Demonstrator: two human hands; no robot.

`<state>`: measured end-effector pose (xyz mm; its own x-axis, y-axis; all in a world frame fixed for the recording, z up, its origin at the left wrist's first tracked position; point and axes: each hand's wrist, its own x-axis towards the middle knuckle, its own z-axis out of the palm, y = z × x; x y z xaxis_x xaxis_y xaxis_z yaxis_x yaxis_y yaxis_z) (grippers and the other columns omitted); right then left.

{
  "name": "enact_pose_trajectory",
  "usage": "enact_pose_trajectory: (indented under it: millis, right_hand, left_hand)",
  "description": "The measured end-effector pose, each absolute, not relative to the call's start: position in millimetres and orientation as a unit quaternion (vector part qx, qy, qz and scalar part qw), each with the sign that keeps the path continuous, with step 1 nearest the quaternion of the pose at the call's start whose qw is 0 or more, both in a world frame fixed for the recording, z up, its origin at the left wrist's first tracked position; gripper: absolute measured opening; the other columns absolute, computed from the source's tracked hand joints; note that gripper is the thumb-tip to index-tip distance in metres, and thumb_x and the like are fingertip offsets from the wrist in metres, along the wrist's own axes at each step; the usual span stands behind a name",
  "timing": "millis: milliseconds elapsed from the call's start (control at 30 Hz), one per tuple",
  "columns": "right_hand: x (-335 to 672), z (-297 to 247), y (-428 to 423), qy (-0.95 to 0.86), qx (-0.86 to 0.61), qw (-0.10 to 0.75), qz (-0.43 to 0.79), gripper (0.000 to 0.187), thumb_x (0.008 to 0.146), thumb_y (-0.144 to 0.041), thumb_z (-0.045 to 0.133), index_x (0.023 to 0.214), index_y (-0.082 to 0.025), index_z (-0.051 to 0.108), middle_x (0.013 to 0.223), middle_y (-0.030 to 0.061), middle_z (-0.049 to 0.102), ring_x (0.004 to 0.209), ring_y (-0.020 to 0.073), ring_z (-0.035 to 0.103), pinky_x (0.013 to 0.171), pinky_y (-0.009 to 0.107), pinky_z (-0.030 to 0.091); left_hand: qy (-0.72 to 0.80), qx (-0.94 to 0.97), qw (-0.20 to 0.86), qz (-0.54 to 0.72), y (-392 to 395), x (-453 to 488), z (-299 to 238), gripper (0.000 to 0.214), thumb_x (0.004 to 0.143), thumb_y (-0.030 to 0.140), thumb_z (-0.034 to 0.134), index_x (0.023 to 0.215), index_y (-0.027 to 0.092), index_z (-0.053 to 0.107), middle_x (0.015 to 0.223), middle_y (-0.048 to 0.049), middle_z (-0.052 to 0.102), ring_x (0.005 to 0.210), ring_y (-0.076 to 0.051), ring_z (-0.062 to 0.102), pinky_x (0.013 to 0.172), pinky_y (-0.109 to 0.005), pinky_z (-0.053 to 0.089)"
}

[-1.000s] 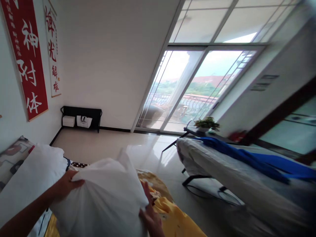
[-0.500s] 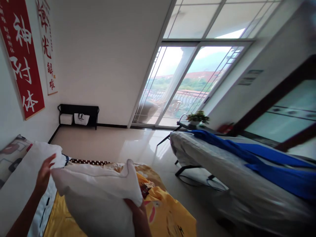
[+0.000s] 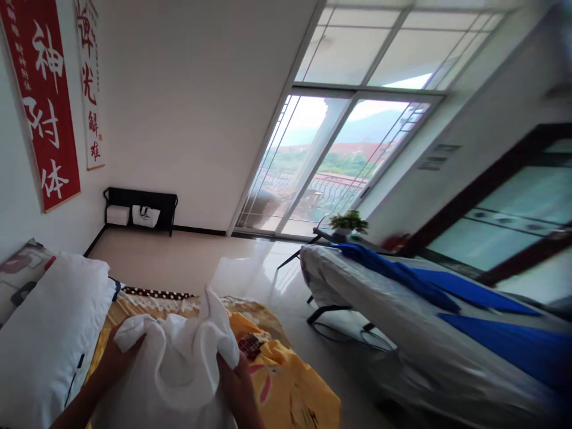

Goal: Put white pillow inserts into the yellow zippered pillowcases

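Observation:
A white pillow (image 3: 179, 369) is held up in front of me, its upper edge sagging in a curve between two raised corners. My left hand (image 3: 121, 350) is closed on its left corner, the fingers partly hidden by the fabric. On the other side, my right hand (image 3: 236, 381) grips the right edge below the pointed corner. Beneath lies a bed with a yellow patterned cloth (image 3: 295, 387). Another white pillow (image 3: 58, 322) rests to the left of my left hand.
A plastic-wrapped couch-like piece (image 3: 357, 298) with blue cloth (image 3: 504, 345) stands on the right. A low black rack (image 3: 163, 208) holds a box and a white bag by the far wall. A potted plant (image 3: 351, 220) stands near the sliding glass door (image 3: 317, 161).
My left hand has come down and right, from beside the pillow's corner to a hold on it. The pillow has turned and its top edge now bows down between my hands.

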<state>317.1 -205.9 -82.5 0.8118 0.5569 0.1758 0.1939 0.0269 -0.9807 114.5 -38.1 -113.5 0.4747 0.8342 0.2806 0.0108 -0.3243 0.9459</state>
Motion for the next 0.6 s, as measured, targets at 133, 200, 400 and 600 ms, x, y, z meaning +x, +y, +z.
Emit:
enact_pose_trajectory:
  millis: [133, 200, 400, 600]
  right_hand:
    - [292.2, -90.8, -198.4, -0.369, -0.671, 0.644, 0.004, 0.037, 0.076, -0.056, 0.062, 0.078, -0.021, 0.075, 0.071, 0.0087, 0.073, 0.063, 0.0222, 0.066, 0.055, 0.029, 0.055]
    - [278.8, -90.4, -193.0, -0.450, -0.653, 0.607, -0.047, 0.031, 0.084, -0.045, 0.055, 0.083, -0.024, 0.076, 0.076, 0.0077, 0.074, 0.065, 0.0207, 0.067, 0.056, 0.027, 0.054]
    - [263.1, -85.4, -183.8, -0.560, -0.665, 0.486, -0.088, 0.028, 0.087, -0.034, 0.051, 0.093, -0.025, 0.077, 0.088, 0.0092, 0.075, 0.078, 0.0230, 0.069, 0.070, 0.032, 0.056]
    - [268.9, -102.6, -171.3, -0.451, -0.724, 0.520, 0.037, 0.028, 0.084, -0.027, 0.054, 0.101, -0.021, 0.074, 0.095, 0.0104, 0.073, 0.090, 0.0238, 0.067, 0.084, 0.036, 0.054]
  left_hand:
    - [0.145, 0.749, 0.428, 0.485, -54.6, 122.9, -83.0, 0.041, 0.082, 0.050, 0.065, 0.110, 0.021, 0.069, 0.127, -0.0148, 0.065, 0.121, -0.029, 0.060, 0.102, -0.045, 0.050]
    - [0.091, 0.766, 0.415, 0.482, -64.6, 126.8, -70.1, 0.041, 0.084, 0.046, 0.064, 0.118, 0.024, 0.065, 0.139, -0.0141, 0.057, 0.129, -0.029, 0.055, 0.107, -0.047, 0.047]
    - [0.049, 0.780, 0.422, 0.459, -90.3, 140.1, -61.8, 0.046, 0.078, 0.034, 0.068, 0.122, 0.024, 0.059, 0.119, -0.0110, 0.069, 0.108, -0.024, 0.067, 0.092, -0.035, 0.055]
    - [0.206, 0.731, 0.439, 0.481, -83.8, 160.2, -77.5, 0.016, 0.066, 0.028, 0.067, 0.068, 0.019, 0.054, 0.062, 0.0025, 0.056, 0.056, -0.012, 0.052, 0.053, -0.023, 0.044]
